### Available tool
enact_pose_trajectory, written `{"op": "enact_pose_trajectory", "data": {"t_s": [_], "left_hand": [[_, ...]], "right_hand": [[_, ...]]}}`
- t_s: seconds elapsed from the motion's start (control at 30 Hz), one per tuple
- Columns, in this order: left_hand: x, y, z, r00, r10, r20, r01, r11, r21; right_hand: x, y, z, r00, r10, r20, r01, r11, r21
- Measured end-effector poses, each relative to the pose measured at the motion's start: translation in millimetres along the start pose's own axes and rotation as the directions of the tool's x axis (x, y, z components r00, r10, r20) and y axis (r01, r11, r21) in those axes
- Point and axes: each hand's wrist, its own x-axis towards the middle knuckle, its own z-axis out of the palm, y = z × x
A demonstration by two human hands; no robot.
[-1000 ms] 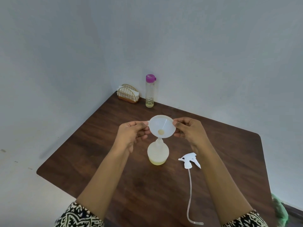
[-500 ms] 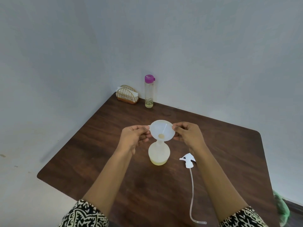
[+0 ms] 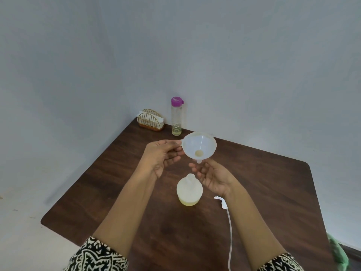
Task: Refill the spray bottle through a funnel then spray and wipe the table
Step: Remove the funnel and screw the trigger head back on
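My left hand (image 3: pixel 163 156) pinches the tab of the white funnel (image 3: pixel 199 146) and holds it in the air above the table. My right hand (image 3: pixel 212 178) is open, palm up, just under the funnel's spout. The translucent spray bottle (image 3: pixel 189 190) stands uncapped on the brown table (image 3: pixel 263 192) below, with pale yellow liquid at its bottom. Its white spray head (image 3: pixel 221 201) with the long dip tube lies on the table to the right, partly behind my right wrist.
A clear bottle with a purple cap (image 3: pixel 176 116) holding a little yellow liquid stands at the far corner, next to a gold wire napkin holder (image 3: pixel 150 120). Something green (image 3: pixel 338 249) shows past the table's right edge. Grey walls close the far sides.
The funnel has been lifted out of the spray bottle's neck and moved up and away. My right hand let go of its rim and now sits open beneath the spout.
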Motion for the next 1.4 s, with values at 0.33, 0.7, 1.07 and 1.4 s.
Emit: {"op": "enact_pose_trajectory", "data": {"t_s": [0.33,0.7,1.07,1.4], "left_hand": [[24,-41,-2,0.996,0.086,-0.01,-0.084,0.989,0.122],[40,-175,-32,0.96,0.072,0.271,-0.24,0.712,0.66],[57,-202,-42,0.933,0.201,0.3,-0.346,0.732,0.587],[59,-206,-43,0.922,0.253,0.294,-0.38,0.742,0.553]], "right_hand": [[24,-29,-8,0.99,-0.141,-0.014,0.133,0.892,0.432],[141,-117,-6,0.788,-0.465,-0.404,0.409,0.885,-0.222],[226,-119,11,0.732,-0.676,-0.082,-0.128,-0.018,-0.992],[254,-121,16,0.755,-0.656,0.002,-0.22,-0.257,-0.941]]}}
